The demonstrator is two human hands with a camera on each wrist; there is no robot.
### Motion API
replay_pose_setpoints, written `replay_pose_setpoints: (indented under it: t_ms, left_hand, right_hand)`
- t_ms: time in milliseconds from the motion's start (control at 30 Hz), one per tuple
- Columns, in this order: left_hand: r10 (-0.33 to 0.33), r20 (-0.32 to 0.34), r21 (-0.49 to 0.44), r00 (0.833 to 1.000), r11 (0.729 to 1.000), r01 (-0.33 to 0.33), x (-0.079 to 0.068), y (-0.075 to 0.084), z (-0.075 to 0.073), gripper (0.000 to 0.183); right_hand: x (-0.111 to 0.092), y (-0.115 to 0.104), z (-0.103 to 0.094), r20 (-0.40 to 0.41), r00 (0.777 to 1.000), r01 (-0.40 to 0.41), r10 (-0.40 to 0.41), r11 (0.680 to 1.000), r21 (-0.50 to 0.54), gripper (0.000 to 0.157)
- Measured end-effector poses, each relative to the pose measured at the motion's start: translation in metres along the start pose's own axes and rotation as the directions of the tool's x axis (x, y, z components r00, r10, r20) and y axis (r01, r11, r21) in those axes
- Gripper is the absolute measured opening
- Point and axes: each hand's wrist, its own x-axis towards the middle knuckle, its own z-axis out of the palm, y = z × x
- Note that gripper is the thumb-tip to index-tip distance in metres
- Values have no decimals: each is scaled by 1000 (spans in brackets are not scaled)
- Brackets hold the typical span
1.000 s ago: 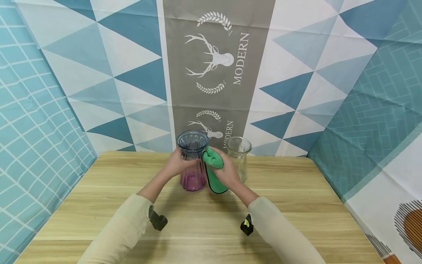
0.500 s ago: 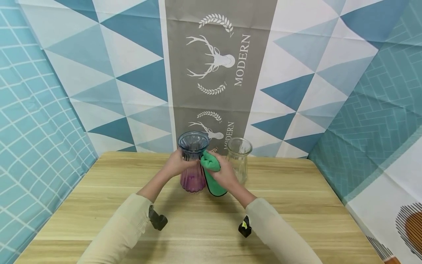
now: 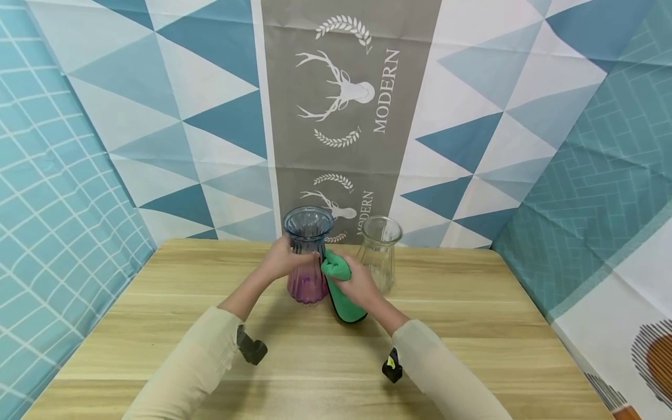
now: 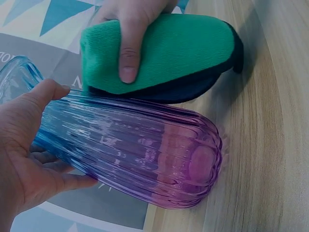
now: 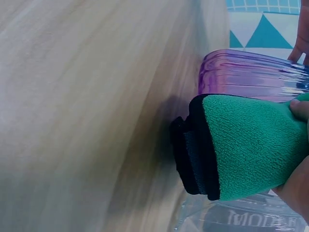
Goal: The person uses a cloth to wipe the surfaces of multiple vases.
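Note:
A ribbed glass vase (image 3: 307, 274), blue at the rim and fading to purple at the base, stands upright near the back of the table. My left hand (image 3: 280, 261) grips its upper body from the left, the thumb across the near side. In my right hand (image 3: 362, 284) is a folded green cloth (image 4: 159, 55) with black edging, pinched under the thumb. The cloth lies against the vase's right side in the left wrist view; its folded lower end (image 5: 251, 145) hangs beside the vase. Part of the right hand's fingers is hidden behind the cloth.
A clear glass vase (image 3: 382, 256) stands just right of my right hand, partly hidden by it. The wooden table (image 3: 315, 373) ends at a patterned curtain (image 3: 220, 116) behind. Black wrist cameras hang below both sleeves.
My right hand has moved slightly down along the vase's right side with the green cloth. The left hand and the vase have stayed in place.

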Motion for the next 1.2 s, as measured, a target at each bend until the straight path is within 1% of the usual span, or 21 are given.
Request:
replay_pose_setpoints:
  t_ms: [67, 167, 233, 333, 433, 500, 567, 667, 767, 833, 900, 967, 1133, 1200]
  left_hand:
    - [-4, -1, -4, 1000, 1000, 4, 0, 1, -1, 73]
    - [9, -2, -12, 1000, 1000, -9, 1, 3, -2, 72]
    - [16, -3, -18, 1000, 1000, -16, 1, 4, -2, 71]
    - [21, -5, -20, 1000, 1000, -21, 1, 4, -3, 71]
    - [13, -3, -25, 1000, 1000, -13, 1, 4, -2, 71]
    - [4, -3, -29, 1000, 1000, -4, 1, 3, -2, 72]
    - [-1, -6, -43, 1000, 999, 1, 1, 2, -1, 73]
    - [7, -23, -44, 1000, 999, -8, 1, 2, 1, 78]
    - [18, -50, -66, 999, 998, -21, 1, 3, 3, 81]
    - [13, -67, -69, 998, 997, -18, 1, 3, 5, 82]
    - [0, -81, -78, 997, 997, -7, 0, 2, 6, 83]
    - [3, -94, -73, 996, 997, -9, 1, 1, 6, 82]
    - [75, -111, -75, 991, 994, -84, 3, 0, 7, 76]
    - [87, -112, -77, 990, 992, -96, 3, -1, 8, 76]
  right_hand:
    - [-1, 1, 0, 5, 1000, -2, 2, 1000, 1, 53]
    - [-2, 4, 1, 11, 1000, 7, -7, 1000, -1, 53]
    - [-2, 6, 1, 26, 1000, -2, 2, 1000, -3, 54]
    - [-3, 8, 2, 63, 997, -35, 37, 999, -34, 53]
    - [-5, 9, 3, 103, 992, -60, 69, 994, -89, 52]
    - [-6, 10, 3, 123, 989, -71, 85, 991, -114, 51]
    - [-7, 11, 3, 133, 988, -65, 82, 990, -127, 52]
    - [-8, 12, 2, 143, 986, -66, 83, 990, -122, 53]
    - [-7, 12, 0, 147, 985, -77, 91, 992, -98, 54]
    - [-7, 12, -1, 140, 987, -73, 84, 994, -81, 54]
    - [-6, 11, -4, 120, 990, -63, 69, 996, -55, 53]
    - [-4, 8, -7, 93, 994, -47, 50, 998, -33, 53]
    - [3, -1, -13, 4, 1000, -19, 19, 999, 27, 55]
    - [5, -5, -14, -26, 1000, -11, 13, 999, 47, 57]
